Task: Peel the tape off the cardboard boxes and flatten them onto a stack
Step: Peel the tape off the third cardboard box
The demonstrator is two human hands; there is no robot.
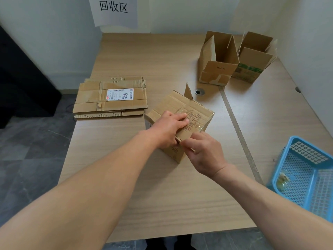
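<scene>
Cardboard box [173, 103] w/ "工坊", left hand [167, 129] flat atop, right hand [201, 152] pinching edge; wall sign [113, 10] "回收区".

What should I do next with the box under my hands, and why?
Probably peel with the right hand, drawing the clear tape up and across the box top while the left hand, flat on top, presses down. The right hand seems to pinch the tape at the near top edge, glossy tape covers the print, and the box stands unflattened.
</scene>
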